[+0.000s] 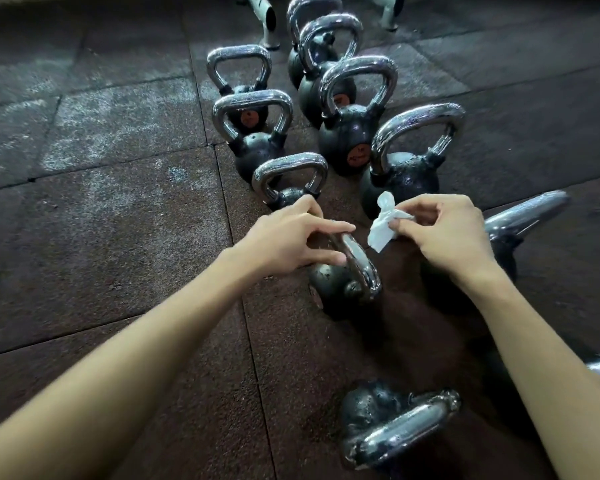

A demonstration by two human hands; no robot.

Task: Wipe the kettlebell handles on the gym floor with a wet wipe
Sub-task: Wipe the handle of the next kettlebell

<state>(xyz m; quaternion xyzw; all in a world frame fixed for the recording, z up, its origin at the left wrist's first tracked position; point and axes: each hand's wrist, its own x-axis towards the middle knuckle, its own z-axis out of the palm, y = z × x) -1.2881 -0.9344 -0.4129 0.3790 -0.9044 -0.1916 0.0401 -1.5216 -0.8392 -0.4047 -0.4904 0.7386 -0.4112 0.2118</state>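
- The gym floor (118, 220) is dark rubber tiling with visible seams and pale, chalky smears on the left.
- Standing kettlebells (347, 143) form two rough rows running away from the person. Each has a black, pitted ball and a bright chrome loop, and some show an orange label.
- A tipped kettlebell (374, 410) lies on its side nearest the camera, its chrome loop pointing right.
- A small kettlebell (336, 289) sits between the forearms, near the middle of the floor, leaning over. Its black ball is scuffed.
- Its handle (364, 265) is shiny chrome, curving up from the ball toward the left hand.
- The right hand (447, 233) hovers just right of that handle, thumb and fingertips pinching the wipe.
- The left hand (288, 240) is spread, fingers fairly straight, index finger and thumb touching the handle's top.
- The wet wipe (381, 233) is white, crumpled and twisted, hanging from the right fingertips, apart from the handle.
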